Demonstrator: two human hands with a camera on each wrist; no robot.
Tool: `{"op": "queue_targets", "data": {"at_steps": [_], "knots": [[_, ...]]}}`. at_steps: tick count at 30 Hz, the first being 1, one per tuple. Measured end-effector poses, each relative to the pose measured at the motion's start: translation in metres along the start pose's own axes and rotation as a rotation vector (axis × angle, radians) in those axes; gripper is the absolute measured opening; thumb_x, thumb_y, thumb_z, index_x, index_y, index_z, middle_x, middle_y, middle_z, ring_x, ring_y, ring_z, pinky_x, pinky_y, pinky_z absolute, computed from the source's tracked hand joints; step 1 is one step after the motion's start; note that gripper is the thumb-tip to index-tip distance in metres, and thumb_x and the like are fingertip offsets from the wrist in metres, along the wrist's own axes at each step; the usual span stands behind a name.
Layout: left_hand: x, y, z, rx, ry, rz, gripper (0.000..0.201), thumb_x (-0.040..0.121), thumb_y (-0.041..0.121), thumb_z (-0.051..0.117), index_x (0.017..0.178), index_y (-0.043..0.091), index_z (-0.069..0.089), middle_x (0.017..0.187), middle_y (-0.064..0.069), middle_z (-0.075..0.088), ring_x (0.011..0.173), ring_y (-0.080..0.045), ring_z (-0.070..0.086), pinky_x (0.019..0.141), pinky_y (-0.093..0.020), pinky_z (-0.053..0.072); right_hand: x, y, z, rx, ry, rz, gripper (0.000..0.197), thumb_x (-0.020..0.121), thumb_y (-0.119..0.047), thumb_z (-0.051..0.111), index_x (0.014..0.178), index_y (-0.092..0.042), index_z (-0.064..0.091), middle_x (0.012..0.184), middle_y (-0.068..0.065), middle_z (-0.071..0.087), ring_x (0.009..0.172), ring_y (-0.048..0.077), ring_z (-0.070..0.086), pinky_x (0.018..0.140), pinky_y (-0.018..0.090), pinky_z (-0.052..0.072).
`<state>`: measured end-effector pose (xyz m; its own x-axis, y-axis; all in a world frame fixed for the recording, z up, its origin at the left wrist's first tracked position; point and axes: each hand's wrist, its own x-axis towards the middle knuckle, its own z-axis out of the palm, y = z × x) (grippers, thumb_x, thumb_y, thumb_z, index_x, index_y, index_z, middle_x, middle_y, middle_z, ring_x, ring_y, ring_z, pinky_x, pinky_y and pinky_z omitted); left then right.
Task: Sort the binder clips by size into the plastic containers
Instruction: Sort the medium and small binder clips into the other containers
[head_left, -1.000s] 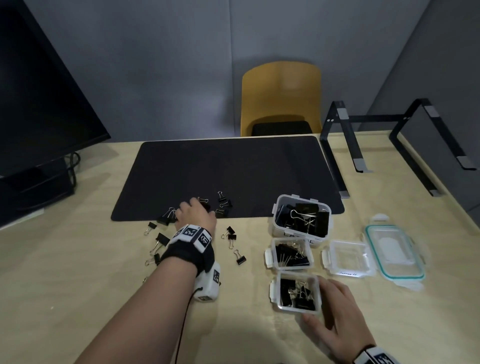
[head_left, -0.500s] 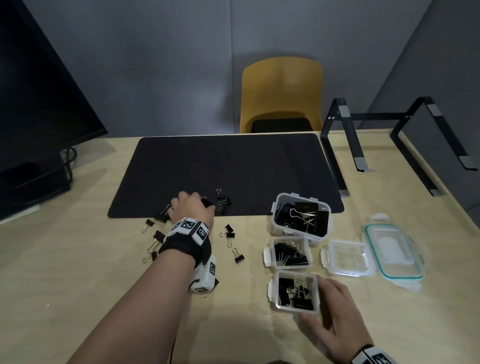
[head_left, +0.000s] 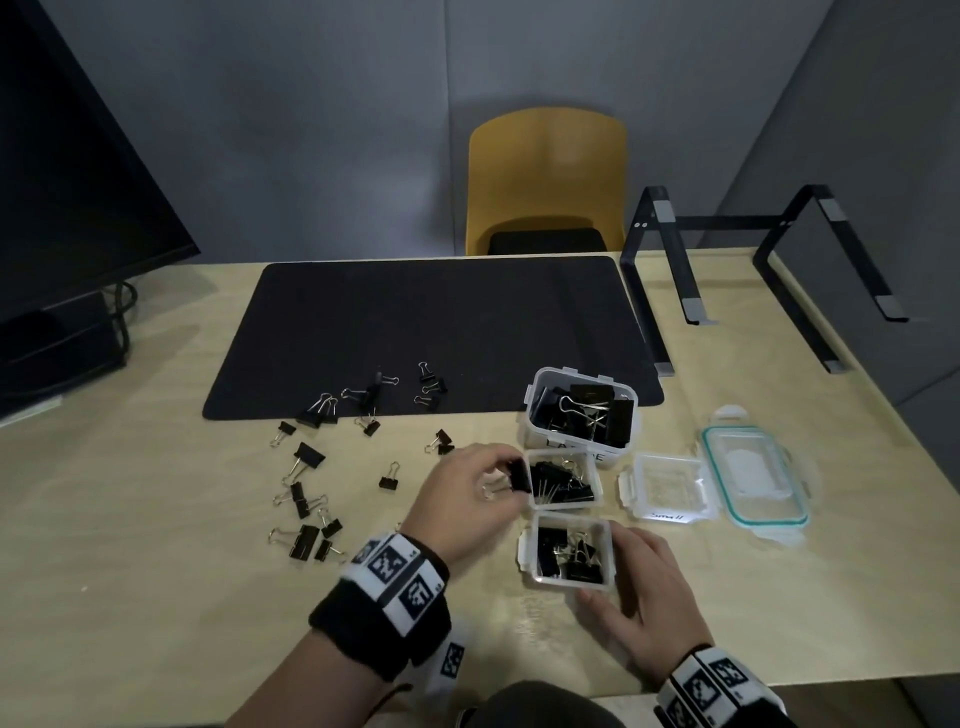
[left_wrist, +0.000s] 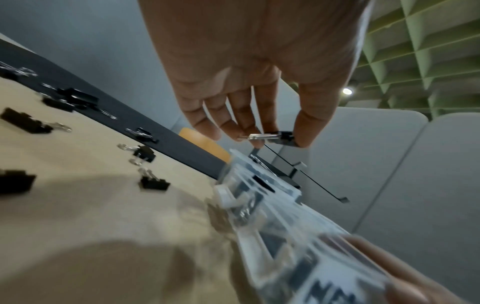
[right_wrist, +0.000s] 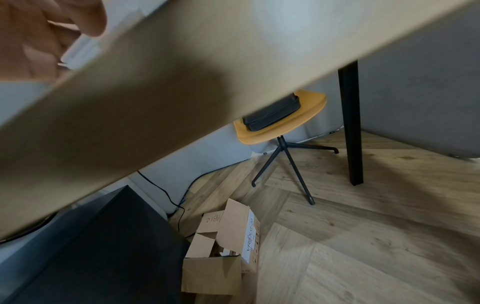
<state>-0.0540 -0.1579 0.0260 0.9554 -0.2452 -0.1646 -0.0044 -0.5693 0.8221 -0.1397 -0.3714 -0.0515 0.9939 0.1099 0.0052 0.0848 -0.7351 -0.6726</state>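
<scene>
My left hand (head_left: 500, 480) pinches a black binder clip (head_left: 517, 475) by thumb and fingers at the left rim of the middle clear container (head_left: 598, 480), which holds black clips. The left wrist view shows the same clip (left_wrist: 283, 136) pinched just above the containers. My right hand (head_left: 638, 582) holds the nearest clear container (head_left: 521, 552), thumb at its front and fingers along its right side. A taller container (head_left: 535, 415) of big clips stands behind. Several loose clips (head_left: 306, 522) lie on the table to the left, and more clips (head_left: 371, 392) on the black mat (head_left: 441, 322).
A small clear lid (head_left: 667, 488) and a teal-rimmed lid (head_left: 753, 475) lie right of the containers. A black laptop stand (head_left: 727, 260) is at the back right, a monitor (head_left: 62, 182) at the left, a yellow chair (head_left: 545, 176) behind the table.
My left hand left the mat's front edge and came right to the middle container with a clip pinched in it. The right hand stayed on the nearest container.
</scene>
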Motion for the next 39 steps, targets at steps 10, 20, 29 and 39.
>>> {"op": "queue_targets", "data": {"at_steps": [10,20,29,39], "knots": [[-0.016,-0.002,0.045,0.243,-0.166,0.206,0.041,0.082,0.037,0.063,0.122,0.03,0.055,0.117,0.017,0.051,0.112,-0.002,0.038,0.1,-0.022,0.033,0.0,-0.002,0.0,-0.001,0.031,-0.019,0.065,0.072,-0.068,0.049,0.128,-0.035,0.043,0.114,-0.034,0.04,0.117,-0.006,0.035,0.086,0.014,0.033],[-0.017,-0.015,0.057,0.319,-0.037,0.3,0.026,0.087,0.034,0.06,0.112,0.033,0.065,0.126,0.01,0.042,0.12,-0.009,0.032,0.104,-0.023,0.025,0.0,-0.001,0.001,-0.006,0.031,-0.006,0.067,0.071,-0.065,0.052,0.129,-0.031,0.045,0.112,-0.03,0.045,0.114,-0.008,0.035,0.088,0.017,0.035],[-0.017,-0.014,0.045,0.358,0.004,0.223,0.027,0.091,0.033,0.051,0.114,0.033,0.065,0.132,0.012,0.04,0.125,-0.006,0.028,0.108,-0.028,0.021,0.001,-0.008,-0.003,-0.002,0.016,-0.017,0.067,0.069,-0.074,0.046,0.125,-0.039,0.04,0.112,-0.036,0.04,0.108,-0.011,0.034,0.084,0.017,0.034],[0.005,-0.072,-0.054,0.433,0.446,-0.329,0.028,0.089,0.02,0.053,0.116,0.019,0.057,0.126,0.001,0.051,0.117,-0.018,0.041,0.099,-0.033,0.037,0.001,-0.014,-0.008,0.031,-0.012,0.008,0.068,0.065,-0.079,0.046,0.123,-0.044,0.038,0.11,-0.035,0.04,0.108,0.0,0.038,0.084,0.025,0.036]]}}
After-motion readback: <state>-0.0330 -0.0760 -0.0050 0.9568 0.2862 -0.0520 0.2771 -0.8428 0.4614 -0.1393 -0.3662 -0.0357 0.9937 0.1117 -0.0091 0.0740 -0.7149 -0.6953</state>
